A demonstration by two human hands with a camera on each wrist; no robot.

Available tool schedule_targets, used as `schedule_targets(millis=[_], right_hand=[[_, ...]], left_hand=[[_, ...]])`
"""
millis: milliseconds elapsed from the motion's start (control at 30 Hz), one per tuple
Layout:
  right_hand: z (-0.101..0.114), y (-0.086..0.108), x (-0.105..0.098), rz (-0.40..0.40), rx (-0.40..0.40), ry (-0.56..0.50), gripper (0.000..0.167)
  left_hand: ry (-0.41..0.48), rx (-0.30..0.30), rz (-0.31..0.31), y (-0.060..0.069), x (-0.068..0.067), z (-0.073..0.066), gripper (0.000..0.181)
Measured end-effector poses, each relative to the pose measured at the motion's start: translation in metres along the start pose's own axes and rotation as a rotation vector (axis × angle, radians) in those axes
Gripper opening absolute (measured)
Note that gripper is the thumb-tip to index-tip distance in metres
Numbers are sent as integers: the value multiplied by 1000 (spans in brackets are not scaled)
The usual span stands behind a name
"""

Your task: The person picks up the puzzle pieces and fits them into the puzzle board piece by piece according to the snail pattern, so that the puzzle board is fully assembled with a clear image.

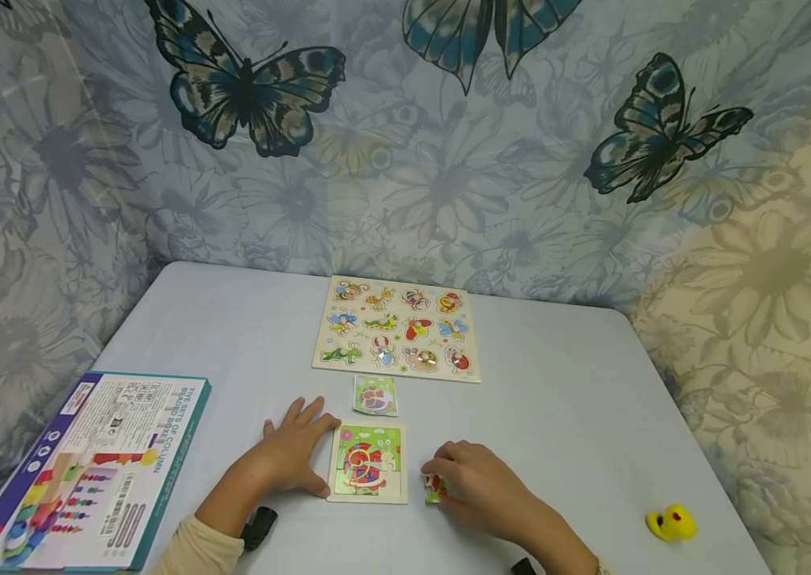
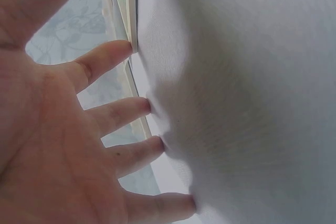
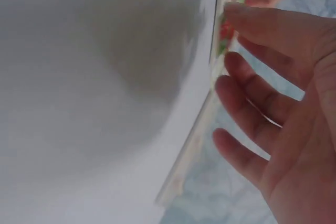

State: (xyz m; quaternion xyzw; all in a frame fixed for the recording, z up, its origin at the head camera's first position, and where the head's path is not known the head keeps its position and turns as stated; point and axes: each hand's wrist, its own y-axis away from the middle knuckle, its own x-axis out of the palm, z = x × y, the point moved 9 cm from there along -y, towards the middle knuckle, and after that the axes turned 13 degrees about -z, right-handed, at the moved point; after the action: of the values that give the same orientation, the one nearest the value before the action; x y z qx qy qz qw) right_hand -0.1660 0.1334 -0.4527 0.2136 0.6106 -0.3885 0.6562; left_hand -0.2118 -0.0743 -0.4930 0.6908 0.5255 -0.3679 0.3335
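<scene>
A small jigsaw board (image 1: pixel 394 493) with a snail picture lies in front of me, its frame pale wood and part of its lower right area bare. My left hand (image 1: pixel 290 455) is spread at its left side, index finger by the top corner and thumb by the bottom one. In the left wrist view the fingertips (image 2: pixel 140 104) rest on the tabletop. Just right of the board, my right hand (image 1: pixel 484 487) pinches a red and green puzzle piece (image 1: pixel 435 489) between thumb and fingers. The fingers partly cover that piece.
Above the board lies a small picture card (image 1: pixel 375 406). Farther back is a wooden insect puzzle (image 1: pixel 398 343). A large flat box (image 1: pixel 117 447) occupies the left side of the table. A yellow toy duck (image 1: pixel 674 523) sits near the right edge.
</scene>
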Motion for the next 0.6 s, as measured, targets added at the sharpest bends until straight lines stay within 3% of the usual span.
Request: schedule_targets(millis=[267, 600], right_hand=[[28, -24, 14, -45, -85, -25, 30], [36, -31, 26, -21, -98, 9, 25]], left_hand=[[13, 3, 0, 0, -1, -1, 88], [5, -3, -3, -1, -1, -1, 88]])
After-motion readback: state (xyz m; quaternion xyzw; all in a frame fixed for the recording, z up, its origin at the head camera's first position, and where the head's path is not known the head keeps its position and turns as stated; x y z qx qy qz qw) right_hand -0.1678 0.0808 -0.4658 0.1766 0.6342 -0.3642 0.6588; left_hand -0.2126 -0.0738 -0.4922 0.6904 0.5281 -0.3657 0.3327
